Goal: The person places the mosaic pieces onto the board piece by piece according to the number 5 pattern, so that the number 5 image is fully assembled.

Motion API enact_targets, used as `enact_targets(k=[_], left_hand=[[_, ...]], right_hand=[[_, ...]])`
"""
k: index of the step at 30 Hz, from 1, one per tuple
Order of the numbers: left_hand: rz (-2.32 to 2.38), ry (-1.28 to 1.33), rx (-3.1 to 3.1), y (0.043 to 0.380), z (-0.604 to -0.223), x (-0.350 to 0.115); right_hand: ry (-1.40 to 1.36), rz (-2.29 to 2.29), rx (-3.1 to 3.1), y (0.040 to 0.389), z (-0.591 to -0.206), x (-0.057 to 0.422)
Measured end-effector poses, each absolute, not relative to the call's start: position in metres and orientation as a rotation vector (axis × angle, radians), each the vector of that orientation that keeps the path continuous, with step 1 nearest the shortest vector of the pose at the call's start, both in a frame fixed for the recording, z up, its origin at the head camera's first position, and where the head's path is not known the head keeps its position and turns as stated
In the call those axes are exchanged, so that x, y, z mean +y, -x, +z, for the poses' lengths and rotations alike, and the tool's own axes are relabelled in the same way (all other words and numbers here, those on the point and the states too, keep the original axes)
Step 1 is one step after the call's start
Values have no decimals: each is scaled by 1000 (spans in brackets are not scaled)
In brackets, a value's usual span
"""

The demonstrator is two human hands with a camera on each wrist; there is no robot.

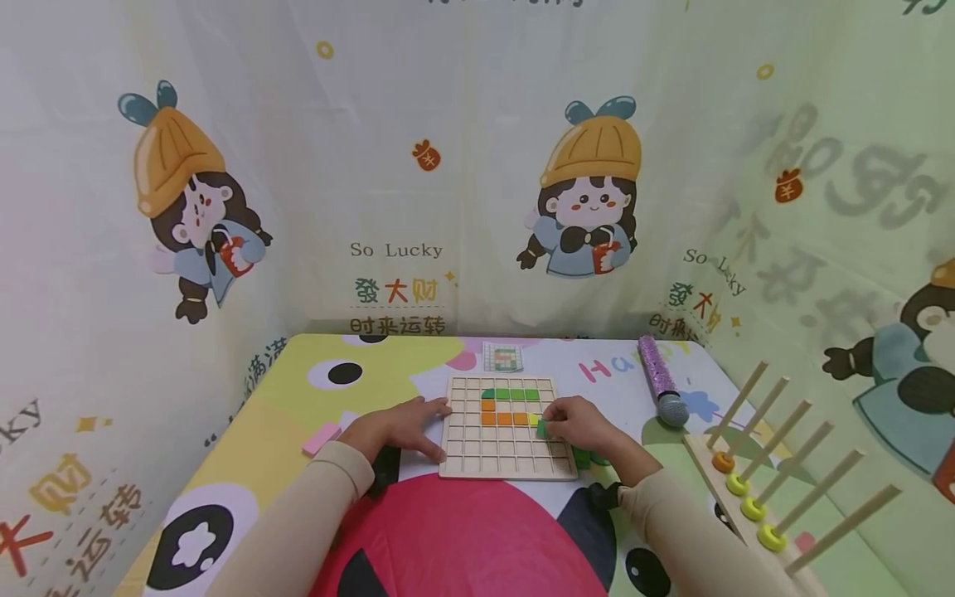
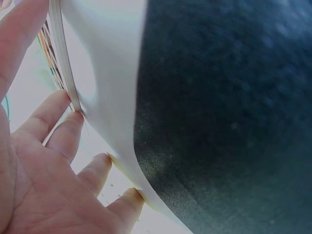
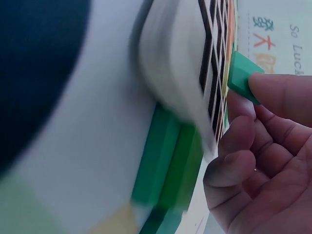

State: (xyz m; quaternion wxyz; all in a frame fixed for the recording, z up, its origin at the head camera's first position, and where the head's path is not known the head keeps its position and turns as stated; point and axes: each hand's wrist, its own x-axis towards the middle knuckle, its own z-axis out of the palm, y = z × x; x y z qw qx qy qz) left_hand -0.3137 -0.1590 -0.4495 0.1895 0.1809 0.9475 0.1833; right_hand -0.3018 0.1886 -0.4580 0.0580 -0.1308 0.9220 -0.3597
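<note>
On the bench [image 1: 283, 431], covered with a bright cartoon-print cloth, lies a wooden grid board [image 1: 498, 460] of square cells. A row of green tiles [image 1: 511, 394] sits near its far edge, and orange tiles [image 1: 503, 417] form an L below them, ending in a yellow tile [image 1: 534, 419]. The right hand [image 1: 578, 424] hovers over the board's right side, its thumb and fingers pinching a small green block [image 1: 541, 429]; the right wrist view shows the block gripped at its end, just above the cells. Two more green blocks [image 3: 168, 163] lie on the cloth against the board's right edge. The left hand [image 1: 403, 427] rests flat beside the board's left edge, fingers straight and relaxed, fingertips [image 2: 73, 119] touching the board's rim. A pink block [image 1: 321, 438] lies on the cloth left of that hand. Beyond the board sits a small pattern card [image 1: 502, 357]. To the right lie a glittery purple microphone [image 1: 660, 390] and a wooden peg rack [image 1: 776, 473] with one orange and three yellow rings at the base of its pegs
</note>
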Motion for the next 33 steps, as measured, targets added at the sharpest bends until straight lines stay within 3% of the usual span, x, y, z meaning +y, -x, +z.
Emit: enact_targets(k=[33], left_hand=[[523,-482,2663,313,-447,-159]], right_hand=[[407,-769,2949,305,-459,166]])
